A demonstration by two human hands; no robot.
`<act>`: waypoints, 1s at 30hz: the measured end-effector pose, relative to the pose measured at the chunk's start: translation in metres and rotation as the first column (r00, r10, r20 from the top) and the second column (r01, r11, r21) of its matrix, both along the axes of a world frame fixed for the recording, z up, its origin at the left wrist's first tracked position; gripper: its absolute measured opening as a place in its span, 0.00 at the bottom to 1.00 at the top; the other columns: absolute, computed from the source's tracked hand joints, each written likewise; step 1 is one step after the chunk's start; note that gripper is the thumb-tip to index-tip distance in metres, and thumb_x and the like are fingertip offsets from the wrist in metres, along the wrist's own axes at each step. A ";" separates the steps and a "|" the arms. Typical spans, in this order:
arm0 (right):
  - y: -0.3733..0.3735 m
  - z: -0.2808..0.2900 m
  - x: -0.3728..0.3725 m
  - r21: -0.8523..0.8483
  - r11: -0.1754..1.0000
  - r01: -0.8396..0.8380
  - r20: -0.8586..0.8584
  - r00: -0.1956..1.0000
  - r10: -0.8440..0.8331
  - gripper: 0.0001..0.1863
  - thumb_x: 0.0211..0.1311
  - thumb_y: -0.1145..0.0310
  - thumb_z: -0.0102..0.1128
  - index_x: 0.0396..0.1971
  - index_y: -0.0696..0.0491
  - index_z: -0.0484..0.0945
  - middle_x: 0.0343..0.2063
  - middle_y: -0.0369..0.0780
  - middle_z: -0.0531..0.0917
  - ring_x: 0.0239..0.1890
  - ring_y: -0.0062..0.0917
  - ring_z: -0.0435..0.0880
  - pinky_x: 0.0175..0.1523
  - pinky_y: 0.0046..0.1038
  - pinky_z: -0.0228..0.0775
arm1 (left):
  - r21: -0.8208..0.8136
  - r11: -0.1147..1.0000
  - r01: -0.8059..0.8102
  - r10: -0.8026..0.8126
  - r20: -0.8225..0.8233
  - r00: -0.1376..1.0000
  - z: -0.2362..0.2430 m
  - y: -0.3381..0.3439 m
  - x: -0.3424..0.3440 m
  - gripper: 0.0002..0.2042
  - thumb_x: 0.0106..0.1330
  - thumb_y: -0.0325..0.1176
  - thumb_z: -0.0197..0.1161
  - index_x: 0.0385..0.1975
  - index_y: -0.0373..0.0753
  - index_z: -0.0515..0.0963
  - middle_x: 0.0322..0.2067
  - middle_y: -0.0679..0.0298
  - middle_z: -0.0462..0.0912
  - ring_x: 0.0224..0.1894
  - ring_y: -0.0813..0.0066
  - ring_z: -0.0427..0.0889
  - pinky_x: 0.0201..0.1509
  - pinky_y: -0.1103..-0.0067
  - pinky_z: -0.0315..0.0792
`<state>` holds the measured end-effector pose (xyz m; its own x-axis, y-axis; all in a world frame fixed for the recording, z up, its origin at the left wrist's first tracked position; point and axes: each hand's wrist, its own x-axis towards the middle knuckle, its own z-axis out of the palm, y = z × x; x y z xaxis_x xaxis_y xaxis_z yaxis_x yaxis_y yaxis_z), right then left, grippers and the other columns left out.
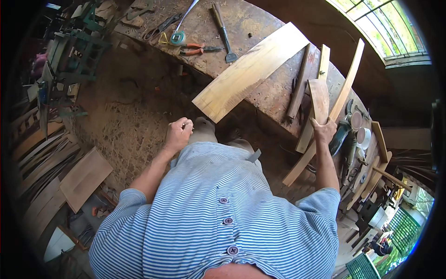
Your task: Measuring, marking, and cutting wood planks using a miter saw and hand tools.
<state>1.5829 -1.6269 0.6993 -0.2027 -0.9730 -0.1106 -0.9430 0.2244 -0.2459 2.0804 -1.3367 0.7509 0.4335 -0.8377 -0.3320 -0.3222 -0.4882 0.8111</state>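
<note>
My right hand (324, 130) is closed round the lower end of a short wooden piece (319, 95) at the bench's right side. Beneath and beside that hand run a long narrow wooden strip (349, 81) and another pale strip (324, 63). My left hand (178, 134) hovers in front of my body with its fingers curled in; whatever is in them, if anything, is too small to make out. A wide pale board (253, 69) lies slantwise on the workbench (272, 100), its near end jutting past the edge towards my left hand.
Orange-handled pliers (195, 49), a chisel (224, 35) and a teal tape roll (177, 38) lie on the far left of the bench. A dark wooden bar (301, 83) rests near the strips. Power tools (344, 130) crowd the right. Wooden sheets (86, 179) lean at lower left.
</note>
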 end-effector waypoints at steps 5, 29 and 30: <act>0.026 -0.001 0.033 -0.302 0.910 -0.285 -0.100 0.958 0.268 0.32 0.59 0.57 0.76 0.61 0.55 0.79 0.52 0.51 0.84 0.59 0.47 0.80 0.65 0.45 0.72 | 0.021 0.981 0.193 -0.194 0.035 0.980 0.012 -0.032 -0.038 0.10 0.70 0.31 0.59 0.37 0.30 0.83 0.30 0.58 0.87 0.31 0.75 0.88 0.37 0.76 0.80; 0.224 -0.027 0.206 0.474 0.880 0.016 0.810 0.384 -0.443 0.09 0.76 0.69 0.56 0.45 0.60 0.78 0.28 0.42 0.87 0.28 0.21 0.86 0.34 0.25 0.81 | 0.119 0.905 0.408 -0.415 0.452 0.790 -0.057 -0.143 0.002 0.36 0.61 0.39 0.70 0.66 0.22 0.69 0.63 0.36 0.76 0.69 0.47 0.74 0.72 0.65 0.68; 0.220 -0.025 0.215 0.603 0.792 0.094 0.764 0.219 -0.608 0.12 0.79 0.65 0.54 0.46 0.59 0.78 0.28 0.43 0.87 0.27 0.22 0.86 0.33 0.26 0.82 | 0.266 0.911 0.315 -0.401 0.396 0.826 -0.056 -0.159 0.022 0.37 0.61 0.40 0.71 0.66 0.22 0.68 0.63 0.35 0.76 0.68 0.49 0.76 0.71 0.66 0.70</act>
<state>1.7980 -1.4068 0.6744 -0.0286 -0.6408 -0.7671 0.0538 0.7654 -0.6413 2.1024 -1.4961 0.6951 0.2498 -0.9055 -0.3431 -0.7992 -0.3929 0.4550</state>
